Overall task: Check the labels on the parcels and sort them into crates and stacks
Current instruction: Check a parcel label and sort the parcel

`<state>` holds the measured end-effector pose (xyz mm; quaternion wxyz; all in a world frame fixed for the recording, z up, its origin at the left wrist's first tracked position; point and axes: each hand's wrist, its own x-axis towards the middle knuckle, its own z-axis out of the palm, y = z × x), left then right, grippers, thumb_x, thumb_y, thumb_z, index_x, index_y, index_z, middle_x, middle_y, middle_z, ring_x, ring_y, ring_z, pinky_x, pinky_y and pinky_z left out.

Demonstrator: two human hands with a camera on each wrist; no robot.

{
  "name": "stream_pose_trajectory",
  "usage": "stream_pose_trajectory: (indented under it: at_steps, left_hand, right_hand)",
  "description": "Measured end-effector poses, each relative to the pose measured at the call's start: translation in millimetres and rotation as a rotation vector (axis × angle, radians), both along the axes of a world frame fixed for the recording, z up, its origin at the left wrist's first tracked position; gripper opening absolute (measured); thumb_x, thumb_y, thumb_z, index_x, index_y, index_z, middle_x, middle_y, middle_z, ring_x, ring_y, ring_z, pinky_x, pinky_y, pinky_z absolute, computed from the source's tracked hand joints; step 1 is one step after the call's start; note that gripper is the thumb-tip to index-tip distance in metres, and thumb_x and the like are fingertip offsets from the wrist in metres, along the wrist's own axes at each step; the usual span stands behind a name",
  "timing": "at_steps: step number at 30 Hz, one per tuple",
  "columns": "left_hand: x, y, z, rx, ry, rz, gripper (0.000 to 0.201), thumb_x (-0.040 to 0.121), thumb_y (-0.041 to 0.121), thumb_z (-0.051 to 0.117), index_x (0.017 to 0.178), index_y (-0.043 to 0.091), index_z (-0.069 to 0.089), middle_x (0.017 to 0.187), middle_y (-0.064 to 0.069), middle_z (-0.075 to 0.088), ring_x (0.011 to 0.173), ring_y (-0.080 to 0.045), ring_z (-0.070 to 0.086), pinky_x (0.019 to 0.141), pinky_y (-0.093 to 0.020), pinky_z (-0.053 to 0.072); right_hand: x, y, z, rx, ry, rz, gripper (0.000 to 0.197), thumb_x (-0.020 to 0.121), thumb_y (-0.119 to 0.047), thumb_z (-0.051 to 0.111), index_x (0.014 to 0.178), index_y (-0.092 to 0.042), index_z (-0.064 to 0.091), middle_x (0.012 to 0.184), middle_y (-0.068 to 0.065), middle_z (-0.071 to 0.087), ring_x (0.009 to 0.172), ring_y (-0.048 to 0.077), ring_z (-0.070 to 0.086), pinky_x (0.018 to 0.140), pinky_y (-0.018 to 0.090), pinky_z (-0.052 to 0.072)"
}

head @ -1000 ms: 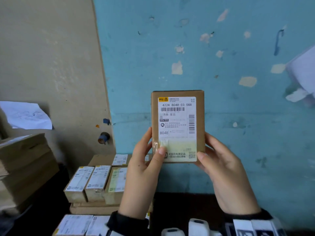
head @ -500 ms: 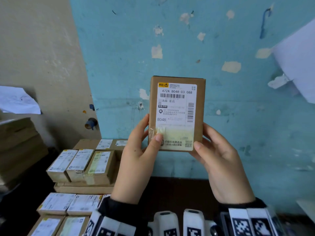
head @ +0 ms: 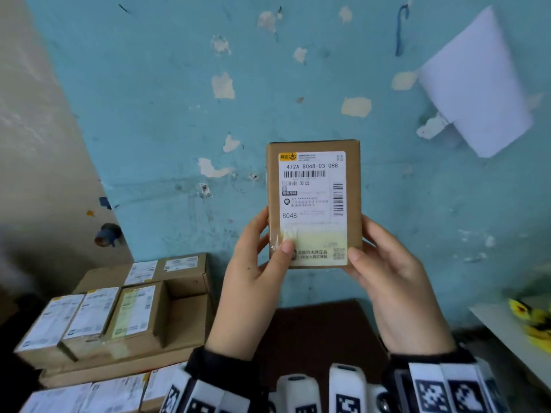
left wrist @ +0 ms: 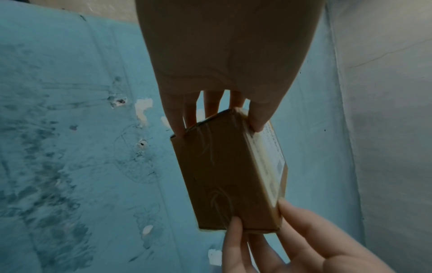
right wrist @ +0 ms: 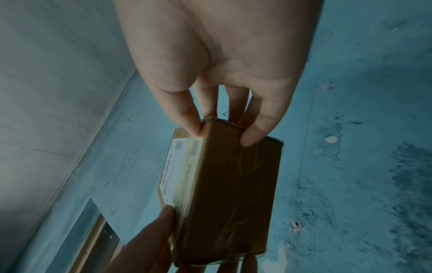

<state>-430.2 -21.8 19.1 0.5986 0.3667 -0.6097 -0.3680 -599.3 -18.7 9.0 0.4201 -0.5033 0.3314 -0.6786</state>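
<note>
A small brown cardboard parcel (head: 313, 204) is held upright in front of the blue wall, its white shipping label (head: 311, 186) facing me, reading B048. My left hand (head: 256, 269) pinches its lower left corner, thumb on the label and fingers behind. My right hand (head: 387, 269) pinches the lower right corner the same way. The left wrist view shows the parcel's taped bottom (left wrist: 224, 175) between the left hand (left wrist: 217, 114) and the right hand's fingers. In the right wrist view the parcel (right wrist: 229, 194) hangs between the right hand (right wrist: 222, 125) and the left thumb.
Low at the left, several labelled parcels (head: 89, 320) sit on stacked flat boxes (head: 119, 371), with more labelled parcels (head: 89, 397) below. A white sheet (head: 477, 84) hangs off the wall at the upper right. A pale shelf with a yellow thing (head: 533, 323) is at the right.
The parcel stays in both hands with the same grip. My head has tilted down and right, so the parcel stacks at the left show more fully.
</note>
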Motion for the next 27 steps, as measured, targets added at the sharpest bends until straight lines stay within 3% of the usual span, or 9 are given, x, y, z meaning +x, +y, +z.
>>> stream_pose_trajectory:
  at_steps: [5,13,16,19,23,27]
  left_hand:
    - [-10,-15,-15,0.017,0.014,-0.022,0.055,0.086,0.040,0.058,0.139,0.029,0.048,0.132,0.015,0.061,0.124,-0.004,0.056,0.087,-0.014,0.051]
    - [-41,-51,-37,0.072,-0.012,-0.022,0.050,0.090,0.031,0.058,0.139,0.028,0.048,0.133,0.015,0.060,0.124,-0.002,0.055,0.087,-0.014,0.051]
    - [-56,-68,-46,0.113,-0.023,0.001,0.054,0.085,0.038,0.058,0.138,0.029,0.048,0.133,0.015,0.060,0.125,-0.004,0.055,0.095,-0.023,0.052]
    - [-73,-89,-58,0.166,-0.035,0.027,0.049,0.091,0.041,0.061,0.137,0.030,0.049,0.131,0.017,0.061,0.124,-0.004,0.055,0.103,-0.036,0.049]
    - [-99,-117,-78,0.220,-0.065,0.043,0.054,0.089,0.047,0.061,0.137,0.029,0.048,0.130,0.018,0.061,0.123,-0.006,0.057,0.103,-0.040,0.049]
    - [-128,-147,-104,0.286,-0.077,0.025,0.041,0.095,0.024,0.059,0.134,0.027,0.050,0.128,0.018,0.061,0.120,-0.006,0.058,0.102,-0.035,0.051]
  right_hand:
    - [-10,-6,-12,0.041,0.041,-0.035,0.049,0.079,-0.014,0.059,0.127,-0.024,0.062,0.127,0.002,0.066,0.123,0.023,0.058,0.104,0.048,0.045]
    - [-43,-41,-33,0.101,0.057,-0.039,0.047,0.079,-0.016,0.059,0.123,-0.029,0.064,0.126,0.001,0.067,0.123,0.021,0.058,0.105,0.047,0.045]
    - [-58,-59,-42,0.135,0.061,-0.056,0.046,0.078,-0.016,0.060,0.121,-0.032,0.065,0.126,-0.001,0.067,0.123,0.021,0.058,0.106,0.048,0.044]
    - [-75,-80,-51,0.183,0.057,-0.063,0.047,0.077,-0.017,0.060,0.121,-0.032,0.065,0.127,-0.003,0.066,0.125,0.019,0.057,0.107,0.047,0.043]
    - [-101,-105,-65,0.240,0.073,-0.037,0.044,0.084,-0.007,0.063,0.121,-0.029,0.062,0.122,-0.003,0.069,0.120,0.016,0.061,0.104,0.040,0.048]
    - [-131,-129,-89,0.331,0.106,-0.034,0.046,0.093,0.005,0.051,0.121,-0.031,0.061,0.116,-0.005,0.072,0.113,0.013,0.065,0.098,0.035,0.052]
